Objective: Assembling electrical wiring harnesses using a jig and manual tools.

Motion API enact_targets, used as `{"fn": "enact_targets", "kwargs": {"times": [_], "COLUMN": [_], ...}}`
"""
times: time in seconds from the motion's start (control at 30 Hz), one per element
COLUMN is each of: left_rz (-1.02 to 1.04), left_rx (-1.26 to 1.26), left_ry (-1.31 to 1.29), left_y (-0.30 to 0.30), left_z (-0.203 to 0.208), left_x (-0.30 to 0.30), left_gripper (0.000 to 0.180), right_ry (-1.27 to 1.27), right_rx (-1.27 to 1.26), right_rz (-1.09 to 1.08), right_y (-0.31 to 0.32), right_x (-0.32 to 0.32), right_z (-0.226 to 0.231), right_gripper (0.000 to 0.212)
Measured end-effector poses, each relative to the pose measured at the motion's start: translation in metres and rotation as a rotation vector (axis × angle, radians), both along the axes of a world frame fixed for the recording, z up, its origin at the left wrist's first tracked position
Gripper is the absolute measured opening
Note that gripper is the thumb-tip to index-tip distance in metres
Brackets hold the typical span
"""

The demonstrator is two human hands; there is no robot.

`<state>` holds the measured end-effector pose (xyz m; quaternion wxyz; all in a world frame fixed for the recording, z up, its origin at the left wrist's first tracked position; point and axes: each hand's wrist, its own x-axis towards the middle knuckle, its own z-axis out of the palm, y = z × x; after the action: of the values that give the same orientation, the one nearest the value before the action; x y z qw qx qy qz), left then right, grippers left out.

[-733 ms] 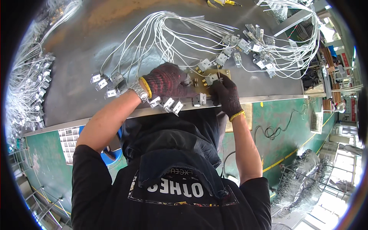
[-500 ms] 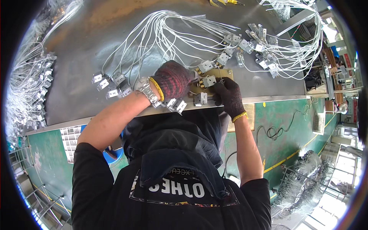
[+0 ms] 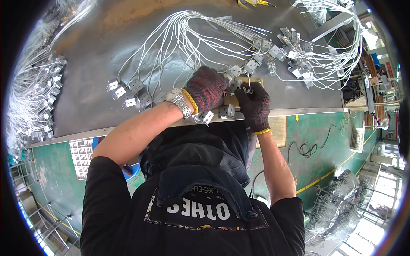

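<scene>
Both hands wear dark red-and-black knit gloves with yellow cuffs. My left hand [image 3: 206, 90] is curled at the bench's near edge, its fingertips closed on a small metal bracket connector [image 3: 233, 86] over a brass-coloured plate [image 3: 231, 101]. Just to the right, my right hand [image 3: 256, 106] pinches the end of a white wire [image 3: 249, 80], with a small metal piece at its fingertips. The left glove hides part of the connector. Another metal connector [image 3: 226, 111] lies between the hands at the edge. More connectors [image 3: 251, 66] on white wires sit beyond the fingers.
A looped bundle of white wires [image 3: 183, 19] arches across the metal bench [image 3: 94, 68], with connectors at its left end [image 3: 136, 86]. Another wired bundle [image 3: 352, 51] lies at right, and a large pile [image 3: 30, 102] at far left. A cable [image 3: 314, 147] coils on the green floor.
My left hand has moved slightly right, over the connector that was in plain sight. The right hand has turned upward, lifting the wire end at its fingertips.
</scene>
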<state>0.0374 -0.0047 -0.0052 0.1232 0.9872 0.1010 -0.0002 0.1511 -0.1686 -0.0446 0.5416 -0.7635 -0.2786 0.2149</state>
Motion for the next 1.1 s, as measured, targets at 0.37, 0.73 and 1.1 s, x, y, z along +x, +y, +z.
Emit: {"fn": "enact_targets", "kwargs": {"times": [0.37, 0.73, 1.1], "left_rz": [-0.012, -0.025, 0.014], "left_rx": [0.072, -0.078, -0.133], "left_ry": [-0.107, -0.170, -0.196], "left_y": [-0.001, 0.008, 0.000], "left_z": [-0.009, -0.025, -0.017], "left_x": [-0.011, -0.006, 0.003], "left_gripper": [0.047, 0.042, 0.049], "right_ry": [-0.515, -0.629, -0.875], "right_rx": [-0.152, -0.156, -0.180], "right_rz": [0.096, 0.105, 0.325], "right_y": [0.000, 0.004, -0.002], "right_x": [-0.009, -0.013, -0.023], "right_z": [0.020, 0.021, 0.032], "right_gripper": [0.024, 0.025, 0.025]}}
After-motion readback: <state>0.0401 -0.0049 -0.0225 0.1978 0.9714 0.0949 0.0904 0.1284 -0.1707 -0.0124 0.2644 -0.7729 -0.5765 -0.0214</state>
